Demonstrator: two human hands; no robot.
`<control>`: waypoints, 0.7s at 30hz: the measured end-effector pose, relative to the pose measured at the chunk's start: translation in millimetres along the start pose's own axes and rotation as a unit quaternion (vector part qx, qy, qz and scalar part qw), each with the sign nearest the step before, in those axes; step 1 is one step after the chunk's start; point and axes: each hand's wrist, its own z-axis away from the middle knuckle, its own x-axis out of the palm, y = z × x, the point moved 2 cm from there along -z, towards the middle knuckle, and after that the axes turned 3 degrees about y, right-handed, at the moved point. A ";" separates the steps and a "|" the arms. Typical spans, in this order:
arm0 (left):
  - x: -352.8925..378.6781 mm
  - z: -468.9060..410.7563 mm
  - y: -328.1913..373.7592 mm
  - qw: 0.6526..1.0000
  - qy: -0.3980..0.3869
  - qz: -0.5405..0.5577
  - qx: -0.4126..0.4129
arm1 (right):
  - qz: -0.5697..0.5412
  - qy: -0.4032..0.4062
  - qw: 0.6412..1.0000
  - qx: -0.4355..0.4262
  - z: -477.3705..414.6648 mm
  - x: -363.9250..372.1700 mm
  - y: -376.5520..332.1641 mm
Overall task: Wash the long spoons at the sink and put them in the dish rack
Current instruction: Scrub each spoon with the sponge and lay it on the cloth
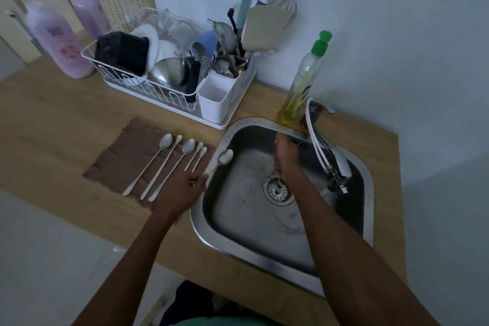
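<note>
Pale wall (370,34) behind, wooden tabletop (66,119) with a steel sink (201,229) set in it. The dish rack (148,92) is behind-left of the sink. On a brown cloth (119,156) left of it lie five long spoons (188,146). Right hand (285,159) is inside the sink, fingers straight. Left hand (182,188) fingers pinch a sixth spoon (225,156) over the sink's left rim.

left hand (185,186) holds spoon (225,157) | right hand (285,157) in sink (238,225)
</note>
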 end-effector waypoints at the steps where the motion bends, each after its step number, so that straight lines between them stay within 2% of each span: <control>1: -4.3 -0.7 -2.7 1.000 0.007 0.003 -0.002 | 0.008 0.004 1.000 -0.008 -0.4 5.1 -7.4; 5: -18.6 -2.9 -11.4 0.999 0.019 -0.006 -0.035 | -0.035 0.007 0.999 -0.016 -1.4 17.5 -17.4; 10: -34.1 -7.8 -21.6 0.999 0.034 -0.017 -0.029 | -0.049 0.016 0.999 -0.001 -3.4 22.9 -14.7; 15: -53.1 -14.2 -23.7 0.995 0.075 0.048 -0.032 | 0.035 -0.008 0.999 -0.022 2.4 18.0 -24.6; 18: -72.1 -10.0 -14.5 0.992 0.126 0.008 -0.012 | 0.082 -0.051 0.993 -0.063 6.8 25.2 -16.9; 21: -83.4 -14.8 -27.5 0.982 0.179 0.014 -0.058 | 0.088 -0.048 0.993 -0.065 12.3 40.3 -6.4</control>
